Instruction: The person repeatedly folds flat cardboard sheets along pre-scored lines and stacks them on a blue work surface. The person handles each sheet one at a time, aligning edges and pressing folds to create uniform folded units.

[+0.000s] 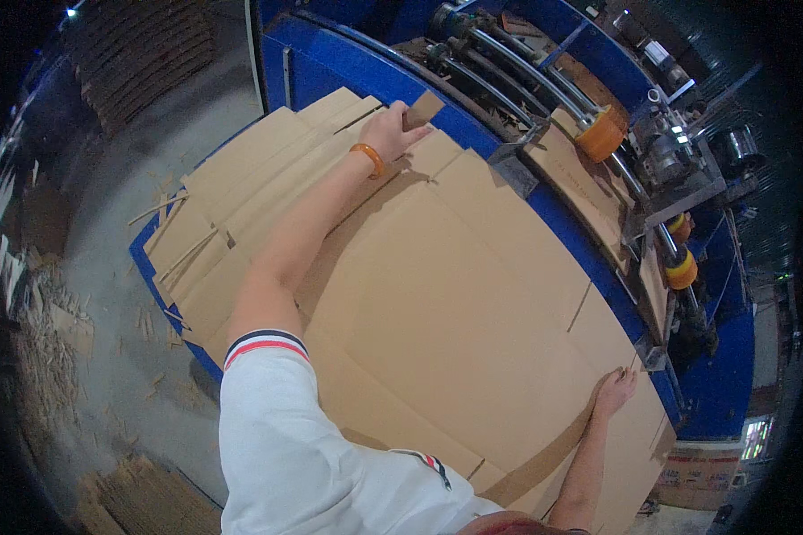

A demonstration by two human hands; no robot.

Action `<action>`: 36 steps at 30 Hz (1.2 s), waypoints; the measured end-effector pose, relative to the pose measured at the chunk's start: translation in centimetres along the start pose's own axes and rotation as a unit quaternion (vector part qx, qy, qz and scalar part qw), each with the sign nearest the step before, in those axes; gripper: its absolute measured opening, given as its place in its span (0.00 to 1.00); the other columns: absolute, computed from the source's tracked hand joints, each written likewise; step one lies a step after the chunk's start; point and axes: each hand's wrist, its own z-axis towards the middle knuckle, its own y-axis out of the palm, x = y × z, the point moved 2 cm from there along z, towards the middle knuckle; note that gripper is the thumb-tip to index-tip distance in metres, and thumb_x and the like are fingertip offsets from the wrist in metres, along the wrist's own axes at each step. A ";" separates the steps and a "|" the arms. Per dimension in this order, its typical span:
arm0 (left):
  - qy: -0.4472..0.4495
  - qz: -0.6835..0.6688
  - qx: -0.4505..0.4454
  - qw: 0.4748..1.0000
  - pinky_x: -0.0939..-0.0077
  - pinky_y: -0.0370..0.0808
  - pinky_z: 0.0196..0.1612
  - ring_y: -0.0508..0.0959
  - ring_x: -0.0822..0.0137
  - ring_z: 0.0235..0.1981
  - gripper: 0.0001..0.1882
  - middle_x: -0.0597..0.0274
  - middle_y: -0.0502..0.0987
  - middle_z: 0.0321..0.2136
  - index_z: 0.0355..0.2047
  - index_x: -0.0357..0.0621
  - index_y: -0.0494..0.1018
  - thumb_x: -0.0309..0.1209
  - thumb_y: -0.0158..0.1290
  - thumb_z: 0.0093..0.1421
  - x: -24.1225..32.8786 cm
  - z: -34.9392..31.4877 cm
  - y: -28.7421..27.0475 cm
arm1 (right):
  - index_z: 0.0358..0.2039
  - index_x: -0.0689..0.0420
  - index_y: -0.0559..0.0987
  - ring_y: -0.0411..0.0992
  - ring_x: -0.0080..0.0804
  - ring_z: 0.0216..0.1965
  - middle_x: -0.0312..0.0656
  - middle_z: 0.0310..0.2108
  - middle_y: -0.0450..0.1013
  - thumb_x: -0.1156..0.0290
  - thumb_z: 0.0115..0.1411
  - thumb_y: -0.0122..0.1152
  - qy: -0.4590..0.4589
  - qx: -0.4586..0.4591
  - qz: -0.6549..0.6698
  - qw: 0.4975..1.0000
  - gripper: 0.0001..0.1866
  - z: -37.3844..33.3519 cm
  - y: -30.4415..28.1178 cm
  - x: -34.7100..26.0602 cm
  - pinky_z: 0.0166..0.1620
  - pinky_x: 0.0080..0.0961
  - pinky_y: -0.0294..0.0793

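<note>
A large flat brown cardboard sheet (437, 285), creased and slotted, lies in front of me on other sheets. My left hand (391, 135), with an orange bracelet at the wrist, reaches to its far left edge. Between its thumb and fingers stands a small brown cardboard piece (424, 109); whether it is a loose strip or a raised flap, I cannot tell. On the right, my right hand (617, 390) has its fingers curled together at the sheet's machine-side edge, by a slot. Its fingertips are small and partly hidden.
A blue machine (544, 218) with steel shafts and an orange roller (602, 134) borders the far right side. Cut cardboard strips (174, 254) hang over the left edge. Scraps (53, 330) litter the grey floor, and stacked cardboard (143, 495) lies at lower left.
</note>
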 end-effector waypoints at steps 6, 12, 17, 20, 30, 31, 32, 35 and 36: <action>-0.373 -0.258 0.432 0.779 0.58 0.66 0.59 0.68 0.43 0.58 0.57 0.29 0.63 0.58 0.59 0.19 0.52 0.64 0.56 0.52 -12.8 5.5 -6.5 | 0.46 0.65 0.75 0.68 0.51 0.53 0.56 0.49 0.71 0.70 0.61 0.51 0.004 -0.038 0.025 0.999 0.16 0.4 -1.6 -1.0 0.55 0.41 0.66; -0.273 0.085 -0.042 0.957 0.58 0.70 0.57 0.74 0.48 0.54 0.40 0.44 0.73 0.52 0.57 0.41 0.67 0.56 0.59 0.52 -13.3 3.9 -4.4 | 0.43 0.65 0.77 0.70 0.49 0.48 0.53 0.45 0.73 0.70 0.62 0.50 0.018 -0.019 0.065 0.998 0.14 0.2 -1.2 -1.0 0.52 0.40 0.68; -0.264 0.041 0.069 0.961 0.60 0.74 0.50 0.80 0.53 0.45 0.27 0.51 0.80 0.42 0.42 0.41 0.79 0.51 0.60 0.53 -13.0 3.8 -4.4 | 0.44 0.64 0.76 0.70 0.49 0.48 0.52 0.44 0.73 0.69 0.62 0.51 0.004 -0.006 0.050 0.999 0.14 0.0 -0.6 0.1 0.52 0.39 0.69; -0.448 -0.090 0.289 0.841 0.59 0.72 0.52 0.79 0.51 0.46 0.33 0.48 0.80 0.42 0.48 0.37 0.74 0.53 0.60 0.53 -15.5 1.7 -6.6 | 0.44 0.64 0.76 0.71 0.50 0.47 0.52 0.44 0.73 0.68 0.62 0.51 0.014 -0.014 0.066 0.998 0.15 0.1 -0.7 0.5 0.52 0.39 0.69; -0.347 0.393 -0.100 0.845 0.56 0.70 0.54 0.75 0.47 0.51 0.38 0.45 0.77 0.47 0.44 0.45 0.78 0.66 0.35 0.61 -20.5 -17.8 -25.8 | 0.46 0.64 0.76 0.71 0.48 0.49 0.55 0.46 0.73 0.64 0.63 0.49 0.033 -0.041 0.075 0.996 0.18 0.1 -0.9 -0.6 0.52 0.39 0.70; -0.335 0.405 -0.095 0.846 0.56 0.71 0.53 0.76 0.47 0.50 0.37 0.46 0.78 0.45 0.42 0.46 0.79 0.64 0.34 0.63 -21.2 -19.4 -26.9 | 0.47 0.64 0.76 0.71 0.48 0.50 0.55 0.47 0.73 0.64 0.63 0.49 0.028 -0.065 0.067 0.995 0.19 -0.2 -1.0 -0.7 0.52 0.39 0.70; -0.321 0.411 -0.084 0.849 0.55 0.72 0.51 0.76 0.47 0.48 0.35 0.47 0.79 0.44 0.41 0.46 0.79 0.62 0.34 0.64 -22.1 -20.4 -27.4 | 0.47 0.64 0.76 0.71 0.48 0.50 0.55 0.47 0.73 0.64 0.64 0.48 0.021 -0.081 0.060 0.995 0.19 0.3 -1.1 0.2 0.52 0.39 0.70; -0.306 0.425 -0.029 0.852 0.54 0.74 0.47 0.78 0.48 0.45 0.32 0.47 0.80 0.40 0.40 0.49 0.80 0.57 0.32 0.68 -20.4 -21.0 -27.9 | 0.49 0.64 0.76 0.71 0.48 0.51 0.54 0.48 0.73 0.64 0.64 0.47 0.008 -0.100 0.028 0.995 0.20 0.9 -0.3 1.1 0.53 0.38 0.70; -0.304 0.425 -0.007 0.852 0.54 0.74 0.46 0.79 0.49 0.44 0.31 0.46 0.80 0.39 0.40 0.50 0.80 0.56 0.31 0.68 -19.7 -21.0 -27.6 | 0.49 0.65 0.76 0.71 0.48 0.51 0.54 0.49 0.73 0.64 0.65 0.47 0.005 -0.100 0.013 0.995 0.20 1.2 -0.5 1.2 0.54 0.38 0.69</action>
